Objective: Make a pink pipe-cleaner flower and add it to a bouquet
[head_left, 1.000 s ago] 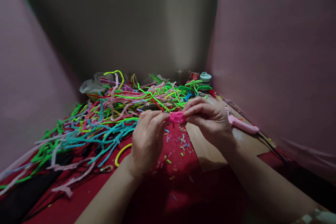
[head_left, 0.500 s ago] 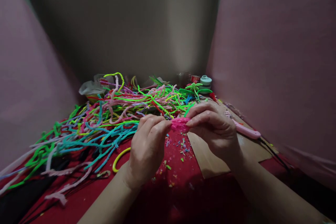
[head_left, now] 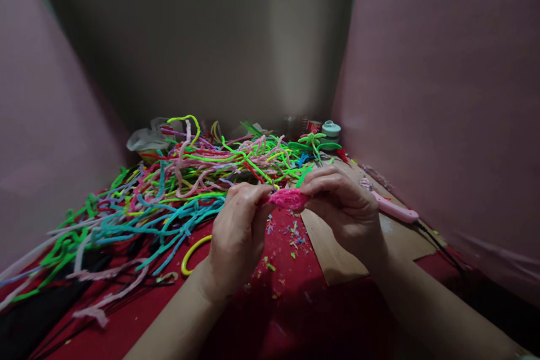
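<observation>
A small bright pink fuzzy piece (head_left: 289,199), which looks like worked pipe cleaner, is stretched between my two hands. My left hand (head_left: 239,230) pinches its left end between thumb and fingers. At the other end, my right hand (head_left: 343,211) grips it with thumb and bent fingers. The ends of the piece are hidden by my fingertips. Behind my hands lies a big tangled heap of coloured pipe cleaners (head_left: 202,166) in green, pink, blue, yellow and red. Beside my left wrist is a yellow ring-shaped piece (head_left: 192,256).
Coloured fibre scraps (head_left: 295,236) litter the red cloth (head_left: 270,304). On the right a cardboard sheet (head_left: 337,259) carries a pink corded tool (head_left: 396,208). A pale green jar (head_left: 331,129) and a plastic bag (head_left: 147,138) stand behind. Pink sheets (head_left: 439,95) hang at both sides.
My left hand has turned slightly and its grip has shifted left along the pink piece, so more of the piece shows between my hands. My right hand has barely moved.
</observation>
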{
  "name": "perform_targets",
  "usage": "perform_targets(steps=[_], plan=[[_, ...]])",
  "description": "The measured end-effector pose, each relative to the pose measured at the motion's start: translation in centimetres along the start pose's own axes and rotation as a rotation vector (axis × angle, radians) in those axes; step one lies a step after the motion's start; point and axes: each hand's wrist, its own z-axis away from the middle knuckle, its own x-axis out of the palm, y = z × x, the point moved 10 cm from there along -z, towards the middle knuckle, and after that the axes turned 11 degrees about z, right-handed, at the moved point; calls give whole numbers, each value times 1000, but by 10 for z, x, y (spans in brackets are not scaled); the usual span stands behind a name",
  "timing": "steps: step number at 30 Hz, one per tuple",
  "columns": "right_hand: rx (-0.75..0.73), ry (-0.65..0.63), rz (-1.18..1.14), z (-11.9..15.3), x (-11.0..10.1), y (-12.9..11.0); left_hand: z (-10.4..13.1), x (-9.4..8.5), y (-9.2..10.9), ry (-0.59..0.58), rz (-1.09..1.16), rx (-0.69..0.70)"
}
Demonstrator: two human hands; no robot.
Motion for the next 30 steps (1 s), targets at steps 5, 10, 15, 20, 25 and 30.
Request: perform_targets(steps=[5,10,15,20,25,30], plan=[[6,-5,39,-1,-1,0,-1,-2,-2,24,14,-24],[21,-6,61,0,0,3,0,1,-3,-10,7,-32],[22,-6,70,0,0,5,-3,4,-7,-50,55,-79],[53,3,61,0,1,11,-4,8,-17,-68,133,-165],[257,1,-65,-3,7,40,7,21,-55,-114,311,-547],[556,-150,-271,-10,30,77,25,33,-82,-116,600,-963]])
